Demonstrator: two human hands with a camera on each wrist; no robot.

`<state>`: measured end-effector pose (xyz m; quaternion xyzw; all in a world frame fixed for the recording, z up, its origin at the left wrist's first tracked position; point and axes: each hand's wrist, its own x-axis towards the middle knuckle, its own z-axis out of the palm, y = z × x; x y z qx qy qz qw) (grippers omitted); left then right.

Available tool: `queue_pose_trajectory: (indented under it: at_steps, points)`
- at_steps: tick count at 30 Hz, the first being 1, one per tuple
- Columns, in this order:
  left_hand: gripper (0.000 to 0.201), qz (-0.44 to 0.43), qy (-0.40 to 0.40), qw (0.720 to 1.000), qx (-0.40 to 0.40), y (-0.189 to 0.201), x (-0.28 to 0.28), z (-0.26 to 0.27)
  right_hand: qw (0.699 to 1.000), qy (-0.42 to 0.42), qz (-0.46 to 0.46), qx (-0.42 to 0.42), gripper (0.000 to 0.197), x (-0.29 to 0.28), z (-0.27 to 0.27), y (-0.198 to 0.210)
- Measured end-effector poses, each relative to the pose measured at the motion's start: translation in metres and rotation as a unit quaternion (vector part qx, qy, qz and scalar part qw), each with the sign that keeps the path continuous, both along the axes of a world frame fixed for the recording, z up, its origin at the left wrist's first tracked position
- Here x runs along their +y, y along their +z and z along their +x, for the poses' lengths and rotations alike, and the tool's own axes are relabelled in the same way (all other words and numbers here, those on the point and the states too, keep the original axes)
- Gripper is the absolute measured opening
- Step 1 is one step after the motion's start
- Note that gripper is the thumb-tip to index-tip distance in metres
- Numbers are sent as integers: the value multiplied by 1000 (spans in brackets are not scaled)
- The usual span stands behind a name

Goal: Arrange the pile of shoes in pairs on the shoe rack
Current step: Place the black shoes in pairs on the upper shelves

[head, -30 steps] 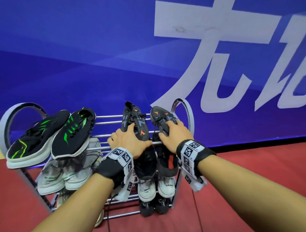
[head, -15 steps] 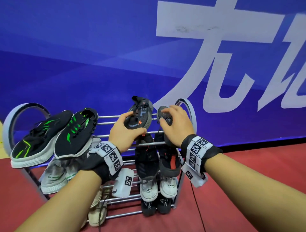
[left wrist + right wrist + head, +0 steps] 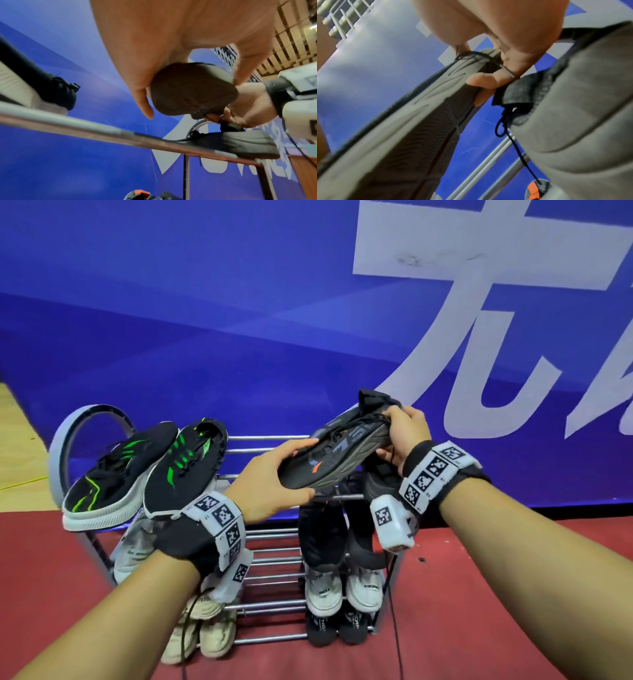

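Lifted since a moment ago, the grey sneaker (image 3: 337, 455) is lying sideways above the shoe rack's (image 3: 274, 437) top tier; your left hand (image 3: 270, 481) is gripping its toe, your right hand (image 3: 404, 436) pinching its heel.

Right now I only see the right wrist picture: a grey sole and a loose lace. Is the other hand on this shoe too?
Observer: Yes. In the head view the left hand grips the toe end of the dark grey shoe; the right hand holds its heel end.
Operator: Where is its twin?
Observer: The left wrist view shows a second dark shoe resting on a rack bar, below the held one.
Operator: Any other shoes up top?
Observer: A black pair with green stripes sits at the top tier's left end.
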<state>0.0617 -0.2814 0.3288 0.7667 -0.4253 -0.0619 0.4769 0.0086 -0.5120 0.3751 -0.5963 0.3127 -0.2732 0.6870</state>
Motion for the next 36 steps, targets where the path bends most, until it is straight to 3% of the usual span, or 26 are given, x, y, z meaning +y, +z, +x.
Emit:
queue_pose_trajectory:
  at_steps: [3, 5, 6, 8, 10, 15, 18, 20, 23, 25, 30, 33, 36]
  points:
    - [69, -21, 147, 987, -64, -13, -3, 6, 994, -55, 69, -62, 48, 0, -4, 1]
    - [63, -60, 254, 964, -56, -16, -8, 6, 984, -73, 123, -110, 49, 4, -7, 3]
    - [62, -76, 288, 955, -8, -16, -12, 4, 980, -74, 138, -124, 51, 9, -8, 3]
    - [71, -125, 273, 937, 177, -13, -24, -2, 981, -49, 137, -127, 55, 26, -12, 2]
    - [81, -193, 246, 893, 322, -14, -36, -3, 987, -2, 117, -107, 55, 43, -15, -4]
    - [70, -326, 274, 813, 397, -14, -36, 9, 996, 85, 20, -18, 51, 64, -27, -24]
    - [67, -332, 291, 821, 363, -19, -31, 19, 991, 129, -42, 14, 54, 70, -32, -40]
    - [71, -326, 293, 836, 329, -20, -30, 25, 981, 128, -143, 38, 58, 71, -34, -52]
    - [77, -307, 279, 858, 304, -14, -26, 28, 929, 115, -342, 84, 73, 67, -36, -57]
    - [78, -292, 265, 870, 297, -14, -25, 30, 900, 127, -405, 100, 77, 68, -37, -61]
    - [79, -260, 231, 895, 278, -22, -29, 24, 882, 92, -443, 130, 69, 72, -35, -62]
    - [63, -122, 258, 946, 153, -21, -36, 5, 876, 61, -452, 160, 74, 80, -31, -58]
    - [65, -38, 277, 953, 119, -24, -43, -3, 865, 53, -464, 186, 76, 85, -27, -61]
